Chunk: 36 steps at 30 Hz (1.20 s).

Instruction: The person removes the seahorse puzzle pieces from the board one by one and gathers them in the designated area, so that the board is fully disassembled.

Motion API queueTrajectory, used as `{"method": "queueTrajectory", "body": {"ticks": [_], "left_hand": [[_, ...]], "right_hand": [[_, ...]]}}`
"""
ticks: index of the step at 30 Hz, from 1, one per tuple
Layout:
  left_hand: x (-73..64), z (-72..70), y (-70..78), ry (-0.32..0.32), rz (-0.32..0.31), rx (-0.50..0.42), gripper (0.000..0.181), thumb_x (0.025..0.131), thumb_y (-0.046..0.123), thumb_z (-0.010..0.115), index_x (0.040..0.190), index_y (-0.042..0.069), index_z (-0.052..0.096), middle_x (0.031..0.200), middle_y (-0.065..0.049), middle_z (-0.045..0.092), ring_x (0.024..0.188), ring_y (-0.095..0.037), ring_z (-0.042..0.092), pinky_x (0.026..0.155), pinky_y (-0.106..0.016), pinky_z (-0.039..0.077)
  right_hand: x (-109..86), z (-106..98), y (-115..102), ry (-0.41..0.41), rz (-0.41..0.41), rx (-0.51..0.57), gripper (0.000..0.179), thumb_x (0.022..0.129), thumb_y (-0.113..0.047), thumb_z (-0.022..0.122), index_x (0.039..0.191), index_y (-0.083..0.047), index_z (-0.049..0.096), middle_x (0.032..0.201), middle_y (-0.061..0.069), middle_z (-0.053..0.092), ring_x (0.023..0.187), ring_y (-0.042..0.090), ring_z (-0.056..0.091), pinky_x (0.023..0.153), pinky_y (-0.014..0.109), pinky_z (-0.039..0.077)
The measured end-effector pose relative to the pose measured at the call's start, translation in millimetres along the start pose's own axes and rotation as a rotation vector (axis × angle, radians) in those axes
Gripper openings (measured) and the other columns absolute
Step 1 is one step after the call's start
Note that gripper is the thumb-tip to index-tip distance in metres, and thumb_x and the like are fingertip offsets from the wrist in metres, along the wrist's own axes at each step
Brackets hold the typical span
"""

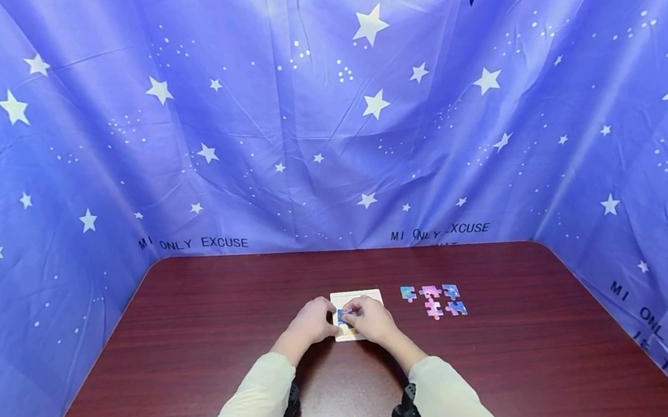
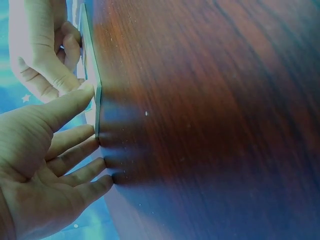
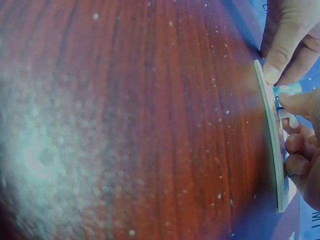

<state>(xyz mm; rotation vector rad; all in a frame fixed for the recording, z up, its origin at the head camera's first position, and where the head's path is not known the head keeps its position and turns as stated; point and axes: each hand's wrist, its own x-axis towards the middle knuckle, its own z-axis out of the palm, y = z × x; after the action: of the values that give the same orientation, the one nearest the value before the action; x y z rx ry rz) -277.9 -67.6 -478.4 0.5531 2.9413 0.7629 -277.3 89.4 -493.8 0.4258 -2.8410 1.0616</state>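
Note:
A small pale-rimmed puzzle board (image 1: pixel 354 294) lies on the table, partly covered by both hands. My left hand (image 1: pixel 313 321) is at its left end. In the left wrist view, the thumb (image 2: pixel 70 106) touches the board's near side while the fairly straight, spread fingers reach its end and the tabletop. Over the board, my right hand (image 1: pixel 371 318) pinches a blue jigsaw piece (image 3: pixel 291 89) between thumb and fingers. The hand hides much of that piece and the board's middle. Whether the piece touches the board, I cannot tell.
Right of the board lie several loose jigsaw pieces, among them a blue-green one (image 1: pixel 408 293), a pink one (image 1: pixel 433 308) and a blue one (image 1: pixel 457 308). A dark red wooden table (image 1: pixel 226 307) carries everything. A purple star-patterned curtain (image 1: pixel 271 118) encloses its back and sides.

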Motion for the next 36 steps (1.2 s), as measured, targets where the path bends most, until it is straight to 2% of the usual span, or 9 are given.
{"method": "queueTrajectory", "body": {"ticks": [9,17,24,31,36], "left_hand": [[0.6,0.8,-0.8,0.005,0.002,0.006,0.041,0.067,0.015,0.079,0.101,-0.005,0.067,0.104,-0.015,0.065,0.102,-0.029,0.061,0.093,-0.037,0.048],[0.5,1.6,-1.3,0.005,-0.005,-0.001,0.041,0.068,0.016,0.079,0.101,-0.005,0.067,0.105,-0.015,0.065,0.103,-0.029,0.061,0.093,-0.037,0.047],[-1.6,0.3,-0.1,-0.013,-0.019,-0.019,0.043,0.068,0.016,0.08,0.103,-0.005,0.066,0.106,-0.016,0.064,0.104,-0.03,0.06,0.094,-0.038,0.047],[0.7,1.1,-0.6,-0.007,-0.016,0.003,0.041,0.068,0.016,0.08,0.102,-0.004,0.067,0.106,-0.015,0.064,0.103,-0.029,0.061,0.093,-0.038,0.047],[0.5,0.4,0.2,-0.011,-0.02,0.008,0.041,0.068,0.017,0.08,0.102,-0.003,0.067,0.106,-0.015,0.064,0.103,-0.029,0.061,0.093,-0.038,0.047]], "right_hand": [[1.0,0.0,-1.0,-0.01,0.014,0.002,0.004,0.082,-0.02,0.068,0.082,-0.016,0.067,0.081,0.0,0.063,0.072,0.009,0.052,0.063,0.026,0.041],[0.5,0.6,-1.5,-0.01,0.01,-0.025,0.004,0.083,-0.02,0.067,0.084,-0.016,0.066,0.087,0.0,0.064,0.081,0.012,0.058,0.068,0.032,0.045],[1.0,3.2,1.6,-0.018,0.01,-0.023,0.004,0.083,-0.02,0.066,0.083,-0.015,0.065,0.084,0.0,0.064,0.077,0.011,0.056,0.065,0.031,0.043],[-0.2,1.3,4.1,0.011,-0.063,-0.006,0.008,0.084,-0.024,0.067,0.081,-0.017,0.064,0.08,-0.001,0.062,0.073,0.01,0.055,0.062,0.03,0.042],[0.9,1.7,1.8,-0.009,-0.008,-0.029,0.006,0.084,-0.022,0.066,0.083,-0.016,0.065,0.083,0.0,0.063,0.076,0.011,0.055,0.065,0.031,0.043]]}}
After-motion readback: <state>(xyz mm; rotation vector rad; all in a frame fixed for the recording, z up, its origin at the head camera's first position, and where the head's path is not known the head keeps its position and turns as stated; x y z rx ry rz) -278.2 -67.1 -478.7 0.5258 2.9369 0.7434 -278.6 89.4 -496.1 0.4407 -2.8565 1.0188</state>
